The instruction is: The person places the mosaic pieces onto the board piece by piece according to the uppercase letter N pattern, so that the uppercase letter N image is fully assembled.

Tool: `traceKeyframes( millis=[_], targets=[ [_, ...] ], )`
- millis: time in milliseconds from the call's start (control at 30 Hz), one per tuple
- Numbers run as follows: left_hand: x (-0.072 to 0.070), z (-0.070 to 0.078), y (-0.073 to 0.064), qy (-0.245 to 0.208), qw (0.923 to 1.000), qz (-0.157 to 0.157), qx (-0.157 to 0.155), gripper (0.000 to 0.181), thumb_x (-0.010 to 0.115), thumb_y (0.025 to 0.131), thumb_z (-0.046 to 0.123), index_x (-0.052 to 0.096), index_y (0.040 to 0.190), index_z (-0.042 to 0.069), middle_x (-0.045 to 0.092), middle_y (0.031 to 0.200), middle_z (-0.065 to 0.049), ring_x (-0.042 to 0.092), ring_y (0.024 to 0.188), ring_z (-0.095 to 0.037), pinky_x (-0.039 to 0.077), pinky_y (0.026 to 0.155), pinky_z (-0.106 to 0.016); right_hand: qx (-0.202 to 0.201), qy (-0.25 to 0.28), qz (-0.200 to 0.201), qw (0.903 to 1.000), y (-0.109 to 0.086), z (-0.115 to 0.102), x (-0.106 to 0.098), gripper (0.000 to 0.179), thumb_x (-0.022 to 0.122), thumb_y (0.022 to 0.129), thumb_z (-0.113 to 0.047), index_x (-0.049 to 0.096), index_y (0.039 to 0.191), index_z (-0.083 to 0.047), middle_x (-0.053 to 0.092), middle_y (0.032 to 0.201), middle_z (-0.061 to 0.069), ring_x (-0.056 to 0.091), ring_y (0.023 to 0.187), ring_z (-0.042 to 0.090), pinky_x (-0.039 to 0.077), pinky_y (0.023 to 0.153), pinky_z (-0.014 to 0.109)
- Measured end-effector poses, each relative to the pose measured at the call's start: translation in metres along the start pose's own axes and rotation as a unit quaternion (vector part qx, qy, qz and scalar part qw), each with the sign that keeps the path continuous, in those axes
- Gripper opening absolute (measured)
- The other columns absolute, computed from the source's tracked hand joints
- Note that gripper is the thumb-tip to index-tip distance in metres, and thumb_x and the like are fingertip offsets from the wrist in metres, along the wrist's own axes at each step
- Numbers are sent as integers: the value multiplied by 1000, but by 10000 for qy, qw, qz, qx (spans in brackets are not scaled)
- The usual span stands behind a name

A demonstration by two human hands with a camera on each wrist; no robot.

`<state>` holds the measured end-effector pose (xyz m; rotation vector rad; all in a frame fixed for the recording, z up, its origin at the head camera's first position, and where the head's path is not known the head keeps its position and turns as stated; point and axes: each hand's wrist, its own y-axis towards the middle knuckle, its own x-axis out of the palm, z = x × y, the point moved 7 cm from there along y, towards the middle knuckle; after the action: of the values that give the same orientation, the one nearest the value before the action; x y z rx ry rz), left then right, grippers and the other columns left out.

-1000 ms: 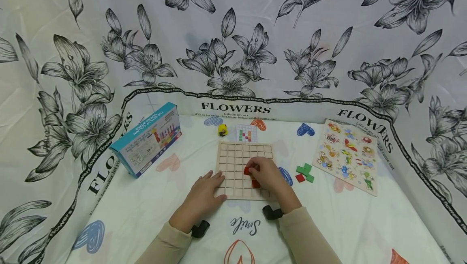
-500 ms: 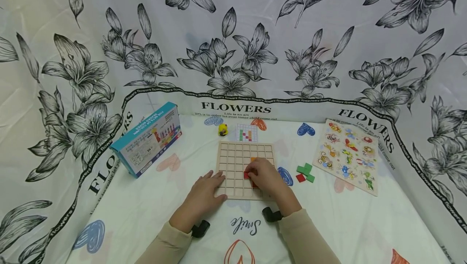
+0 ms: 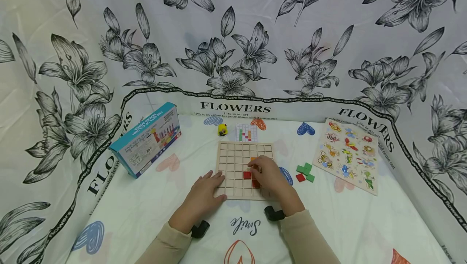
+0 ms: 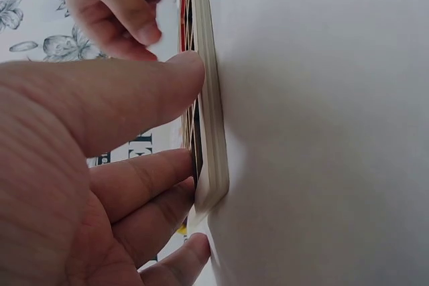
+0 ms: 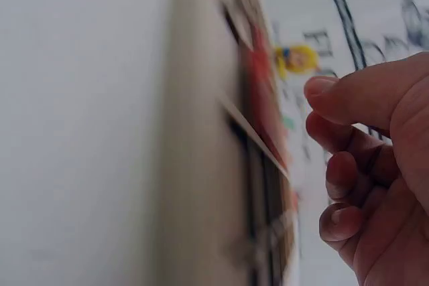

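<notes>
One teal printed carton (image 3: 149, 142) stands at far left on the cloth-covered desk (image 3: 127, 215). Next, the left hand (image 3: 205, 190), fingers extended, rests on the left edge of the wooden grid board (image 3: 230, 158). The board should be light and stiff; hold it by its frame, clear of the cells. A yellow toy figure (image 3: 222, 129) and a printed pattern card (image 3: 246, 133) sit beyond it. Right of centre, one red tile (image 3: 247, 174) occupies a cell; whether it sits flush cannot be told. Tiles should be light, rigid and smooth: pinch by opposite side edges. A second red tile (image 3: 255, 183) and an orange tile (image 3: 253, 159) show partly behind the right hand (image 3: 267, 174), which hovers, fingers loosely curled, gripping nothing visible. Farther right lie loose green tiles (image 3: 308, 169), a loose red tile (image 3: 300, 177) and an insect puzzle board (image 3: 356, 179).
</notes>
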<state>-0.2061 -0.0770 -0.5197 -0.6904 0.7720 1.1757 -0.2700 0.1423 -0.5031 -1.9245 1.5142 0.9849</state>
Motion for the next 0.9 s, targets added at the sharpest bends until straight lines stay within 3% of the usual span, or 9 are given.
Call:
traceKeyframes(
  millis=[133, 233, 367, 467, 667, 900],
  targets=[
    [0, 1, 0, -12, 10000, -4, -16, 67, 86, 94, 26, 63, 154, 9, 54, 167, -8, 37, 163, -40, 27, 133, -63, 249, 112, 402, 9988, -7, 23, -31, 20, 70, 104, -9, 81, 122, -10, 72, 109, 3, 57, 88, 20, 53, 77, 33],
    [-1, 2, 0, 4, 10000, 3, -6, 67, 87, 93, 26, 63, 154, 8, 55, 166, -9, 37, 162, -41, 28, 133, -64, 587, -57, 528, 9969, -17, 48, -52, 23, 67, 106, -8, 80, 124, -9, 72, 113, 7, 57, 90, 23, 52, 79, 36],
    [0, 2, 1, 2, 10000, -25, -9, 70, 86, 94, 26, 60, 157, 10, 53, 168, -8, 36, 163, -40, 26, 134, -63, 1097, -393, 467, 9921, -33, 85, -69, 25, 63, 107, -7, 79, 125, -9, 71, 119, 11, 63, 102, 29, 58, 95, 49],
    [0, 2, 1, -13, 10000, 4, 38, 76, 86, 95, 25, 53, 162, 11, 48, 171, -9, 36, 163, -39, 27, 133, -63, 1368, -554, 363, 9884, -45, 105, -76, 24, 63, 107, -7, 80, 125, -9, 72, 121, 12, 66, 112, 32, 56, 108, 57],
    [0, -5, -1, -76, 9997, 23, -222, 85, 86, 94, 30, 46, 166, 8, 38, 177, -11, 27, 167, -41, 28, 132, -66, 1479, -572, 218, 9871, -63, 122, -82, 25, 64, 106, -6, 82, 123, -10, 71, 124, 14, 65, 115, 34, 53, 111, 61],
    [-2, -10, 0, 146, 9994, -37, -322, 83, 84, 95, 38, 49, 164, 7, 44, 174, -11, 27, 167, -42, 30, 130, -68, 1542, -376, 28, 9873, -72, 123, -81, 27, 67, 106, -9, 80, 129, -12, 67, 136, 16, 62, 127, 39, 49, 116, 66]
  ],
)
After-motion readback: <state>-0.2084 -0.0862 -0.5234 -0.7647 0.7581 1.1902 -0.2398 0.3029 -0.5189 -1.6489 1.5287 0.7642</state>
